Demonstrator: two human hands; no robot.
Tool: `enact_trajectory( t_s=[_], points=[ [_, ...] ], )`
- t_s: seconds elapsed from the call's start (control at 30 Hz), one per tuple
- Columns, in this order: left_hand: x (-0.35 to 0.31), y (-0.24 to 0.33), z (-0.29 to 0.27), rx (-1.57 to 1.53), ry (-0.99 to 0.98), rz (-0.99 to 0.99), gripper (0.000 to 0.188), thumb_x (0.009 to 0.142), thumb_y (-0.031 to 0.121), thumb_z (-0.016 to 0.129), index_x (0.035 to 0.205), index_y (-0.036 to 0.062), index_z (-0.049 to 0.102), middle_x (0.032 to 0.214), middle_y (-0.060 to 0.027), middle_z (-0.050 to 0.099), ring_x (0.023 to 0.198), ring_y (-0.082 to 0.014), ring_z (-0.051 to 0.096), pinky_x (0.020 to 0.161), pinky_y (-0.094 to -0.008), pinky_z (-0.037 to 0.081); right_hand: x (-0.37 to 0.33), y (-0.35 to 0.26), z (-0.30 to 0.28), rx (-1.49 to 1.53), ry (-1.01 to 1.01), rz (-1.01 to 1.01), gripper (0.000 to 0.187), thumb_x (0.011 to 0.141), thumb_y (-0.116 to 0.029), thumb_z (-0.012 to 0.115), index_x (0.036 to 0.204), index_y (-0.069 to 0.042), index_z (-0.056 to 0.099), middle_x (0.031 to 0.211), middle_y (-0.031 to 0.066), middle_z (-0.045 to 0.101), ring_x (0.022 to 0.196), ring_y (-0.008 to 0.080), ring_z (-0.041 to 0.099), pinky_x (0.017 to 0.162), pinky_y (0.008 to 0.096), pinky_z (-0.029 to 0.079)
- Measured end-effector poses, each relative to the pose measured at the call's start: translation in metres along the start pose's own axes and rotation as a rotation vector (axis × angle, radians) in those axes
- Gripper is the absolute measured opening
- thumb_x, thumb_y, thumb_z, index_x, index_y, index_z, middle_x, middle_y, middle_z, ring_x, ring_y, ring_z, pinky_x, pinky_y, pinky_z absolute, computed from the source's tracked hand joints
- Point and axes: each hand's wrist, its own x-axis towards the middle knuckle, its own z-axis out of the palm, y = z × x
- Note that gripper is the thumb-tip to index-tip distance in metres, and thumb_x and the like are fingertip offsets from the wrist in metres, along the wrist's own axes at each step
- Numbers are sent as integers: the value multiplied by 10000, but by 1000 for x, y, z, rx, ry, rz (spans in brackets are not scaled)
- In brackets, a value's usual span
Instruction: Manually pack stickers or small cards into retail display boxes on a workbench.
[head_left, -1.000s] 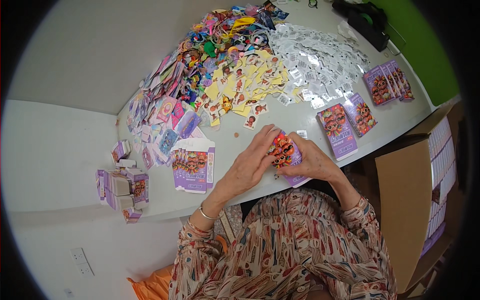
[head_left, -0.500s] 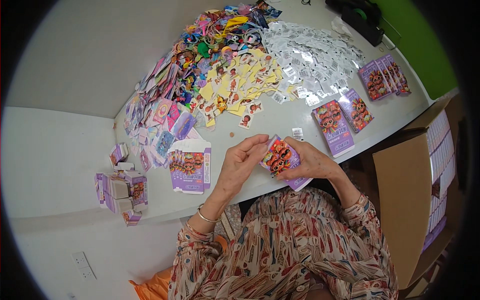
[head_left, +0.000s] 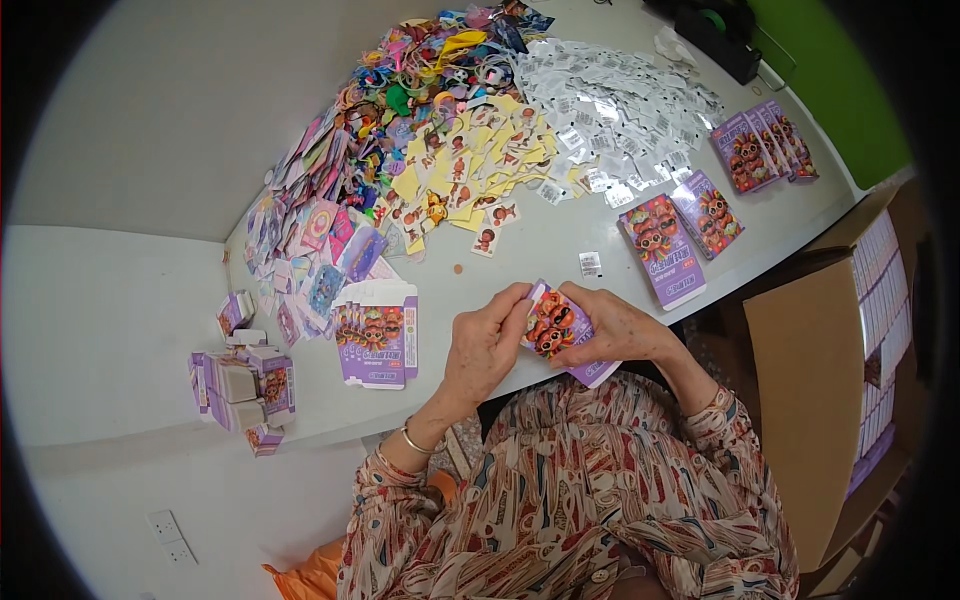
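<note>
Box (head_left: 552, 324) sits between both hands at the table's (head_left: 550, 245) near edge: your left hand (head_left: 482, 350), looser a moment ago, now pinches its left end; your right hand (head_left: 622, 328) grips the right, apparently steadying it.

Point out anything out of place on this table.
One white packet lies alone beyond the right hand, apart from the white heap. A small brown disc also sits by itself. The leftmost boxes lean at mixed angles.
</note>
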Motion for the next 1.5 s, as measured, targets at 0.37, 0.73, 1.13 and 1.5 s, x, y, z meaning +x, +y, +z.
enact_trajectory(
  t_s=[0.37, 0.73, 1.13, 1.5],
  points=[
    [-10, -8, 3, 164, -69, 271, 385, 881, -45, 523, 1266, -46, 499, 1007, -237, 641, 820, -371, 661, 667, -378, 526, -4, 1, -2, -18, -53, 78, 615, 674, -316, 814, 1097, 3, 502, 930, 207, 643, 906, 368, 630, 806, 403, 474],
    [-13, -12, -12, -611, -241, -191, 365, 974, 18, 480, 1332, -50, 476, 1169, -83, 636, 1048, -94, 571, 918, -258, 463, -4, 1, -5, -11, -97, 1, 582, 676, -284, 845, 1084, -9, 534, 925, 132, 659, 854, 231, 637, 784, 333, 484],
    [-37, -4, 27, 15, 15, 82, 397, 968, 9, 454, 1364, -18, 453, 1179, -186, 624, 1009, -129, 603, 859, -273, 471, -5, 1, 0, -39, -68, 56, 579, 684, -271, 837, 1073, 5, 510, 898, 165, 649, 827, 284, 634, 767, 352, 481],
    [-5, -22, 1, -887, -10, -327, 256, 951, 60, 543, 1196, -14, 551, 1214, -124, 618, 1050, -171, 622, 926, -288, 488, -18, -18, -45, 411, -39, 321, 1123, 630, -447, 869, 1441, -44, 205, 1225, 133, 526, 973, 248, 580, 849, 369, 474]
  ],
)
